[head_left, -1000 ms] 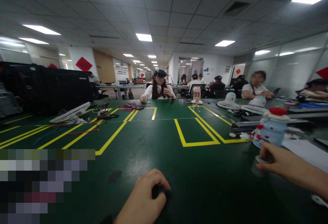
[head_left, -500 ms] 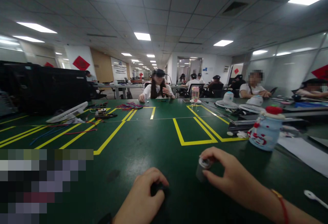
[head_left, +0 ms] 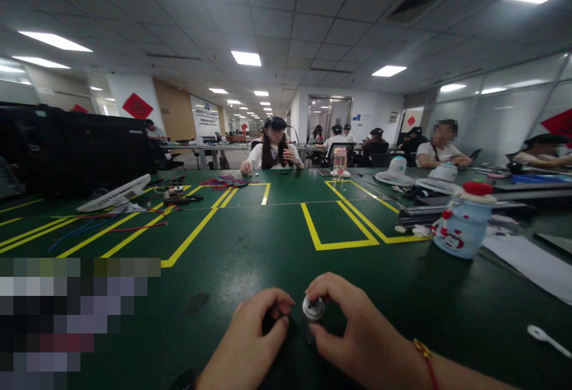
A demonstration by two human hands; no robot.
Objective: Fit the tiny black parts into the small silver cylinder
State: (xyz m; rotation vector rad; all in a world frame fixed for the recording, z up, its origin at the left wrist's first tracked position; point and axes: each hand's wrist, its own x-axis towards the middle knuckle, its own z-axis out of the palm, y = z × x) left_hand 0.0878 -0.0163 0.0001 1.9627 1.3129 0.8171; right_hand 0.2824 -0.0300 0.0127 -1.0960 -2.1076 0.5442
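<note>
My right hand [head_left: 346,318] grips a small upright cylinder [head_left: 313,312] between thumb and fingers. It has a shiny silver top with a dark hole in it and a darker body, partly covered by the fingers. Just left of it, my left hand [head_left: 257,333] rests low over the green table with its fingers loosely curled. The thumb and index finger are apart, and I see nothing between them. A narrow gap separates the left fingertips from the cylinder.
A light-blue bottle with a red top [head_left: 462,226] stands at right, near white paper [head_left: 522,265] and a white spoon-like piece [head_left: 547,339]. Yellow tape [head_left: 348,246] marks the green table [head_left: 250,247]. Wires [head_left: 226,181] and a white fan [head_left: 114,193] lie left. A person [head_left: 273,152] sits opposite.
My right hand has brought the cylinder leftward and toward me, close beside my left hand. The left hand has barely moved.
</note>
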